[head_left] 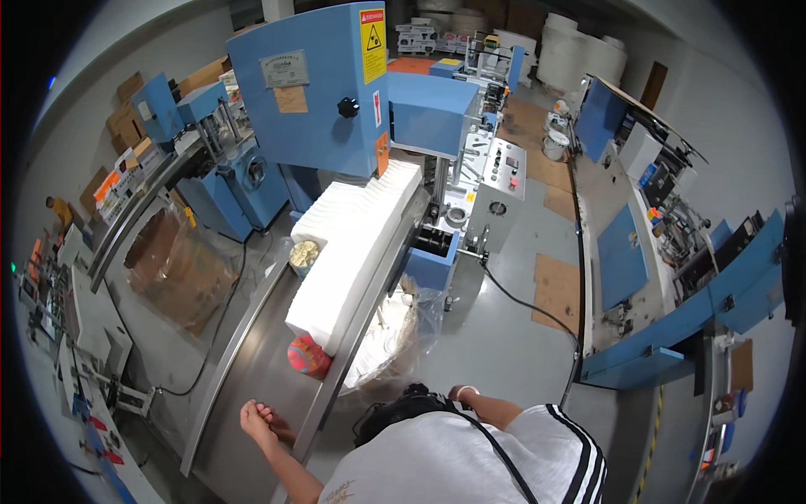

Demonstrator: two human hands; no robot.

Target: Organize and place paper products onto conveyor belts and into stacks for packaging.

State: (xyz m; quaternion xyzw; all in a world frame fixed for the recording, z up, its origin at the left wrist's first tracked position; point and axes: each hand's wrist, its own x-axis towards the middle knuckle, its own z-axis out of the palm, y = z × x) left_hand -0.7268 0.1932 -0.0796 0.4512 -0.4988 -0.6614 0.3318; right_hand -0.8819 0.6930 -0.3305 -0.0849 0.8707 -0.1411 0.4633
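Note:
My left hand [259, 416] is over the lower part of a grey metal trough [243, 370], fingers curled in and nothing visible in them. Just beyond it, a red patterned can-like object [308, 357] rests against the near end of a long white block of layered, folded sheets [357, 244]. A second can-like piece with a gold top [303, 254] stands at the block's left side. My right hand [463, 391] hangs low beside my body, past a pale band at the wrist; its fingers are hidden.
A blue machine housing [311, 92] with a black knob overhangs the block's far end. Right of the trough sits a clear plastic bag of white scraps [384, 336]. A control box [504, 172] and black cable [537, 307] lie beyond. Another blue machine [621, 260] lines the right.

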